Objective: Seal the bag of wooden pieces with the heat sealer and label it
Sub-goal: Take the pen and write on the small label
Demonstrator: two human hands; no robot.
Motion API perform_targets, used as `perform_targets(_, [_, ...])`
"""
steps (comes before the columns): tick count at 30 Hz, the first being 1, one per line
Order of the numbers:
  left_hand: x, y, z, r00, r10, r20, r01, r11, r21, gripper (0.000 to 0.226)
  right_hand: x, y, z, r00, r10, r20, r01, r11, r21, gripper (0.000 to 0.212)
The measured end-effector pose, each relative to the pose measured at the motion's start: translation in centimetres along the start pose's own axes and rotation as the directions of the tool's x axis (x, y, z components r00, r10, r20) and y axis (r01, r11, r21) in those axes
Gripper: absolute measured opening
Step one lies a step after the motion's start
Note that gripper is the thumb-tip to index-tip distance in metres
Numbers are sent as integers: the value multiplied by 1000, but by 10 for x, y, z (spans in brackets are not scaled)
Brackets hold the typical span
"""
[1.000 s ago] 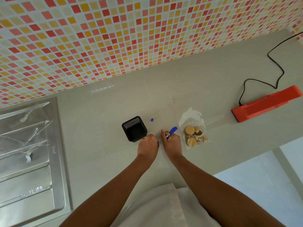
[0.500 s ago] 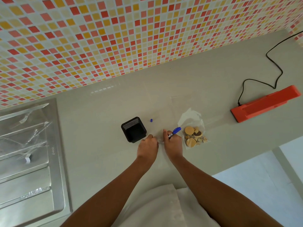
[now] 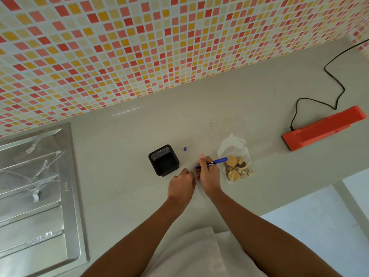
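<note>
A clear plastic bag (image 3: 235,158) holding several round and small wooden pieces lies on the grey counter, just right of my hands. My right hand (image 3: 208,174) grips a blue marker (image 3: 216,162), its tip pointing left and down at the counter. My left hand (image 3: 182,183) is curled with its fingertips pressed to the counter beside the marker tip; whatever lies under them is too small to tell. The marker's blue cap (image 3: 185,149) lies loose farther back. The orange heat sealer (image 3: 323,128) rests at the far right, its arm down.
A black mesh pen holder (image 3: 164,159) stands left of my hands. The sealer's black cord (image 3: 337,86) loops toward the tiled wall. A steel sink drainboard (image 3: 34,196) with clear plastic on it fills the left side. The counter's front edge runs close behind the bag.
The marker has swung flatter in my right hand, its tip now showing left of my fingers. My left hand shifted slightly. Bag and sealer have not moved.
</note>
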State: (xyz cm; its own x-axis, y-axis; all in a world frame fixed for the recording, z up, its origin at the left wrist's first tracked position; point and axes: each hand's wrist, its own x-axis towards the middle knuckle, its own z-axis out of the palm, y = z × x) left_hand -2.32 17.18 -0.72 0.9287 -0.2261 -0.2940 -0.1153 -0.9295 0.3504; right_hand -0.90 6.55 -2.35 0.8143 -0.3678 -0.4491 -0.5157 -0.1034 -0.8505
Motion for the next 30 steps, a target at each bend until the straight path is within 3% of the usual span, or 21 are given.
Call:
perform_targets(9, [11,5,-33,994,-91,62,94,995,-35,19,0,-4,-4,997,77,-7,-75,991,114,48])
perform_targets(11, [17,5,-58,994,-111,5,111,987,-113,17,1,-5,-5,995,103,3,-101,979,177,49])
perform_targets(16, [44,13,-123,988,-23,-151,-14,970,-242,11,0,-4,-3,994,102,27,-106,967,232,57])
perform_targets(19, [70,13,-132,988,21,-151,-41,990,-133,15,1,-4,-2,994,101,28,-105,970,221,58])
perform_targets(24, [102,18,-108,981,35,189,-91,951,296,27,2,-1,-3,993,117,24,-119,970,211,61])
perform_targets(30, [112,26,-94,970,-35,240,-66,914,401,31,2,1,-4,987,149,62,-161,943,293,60])
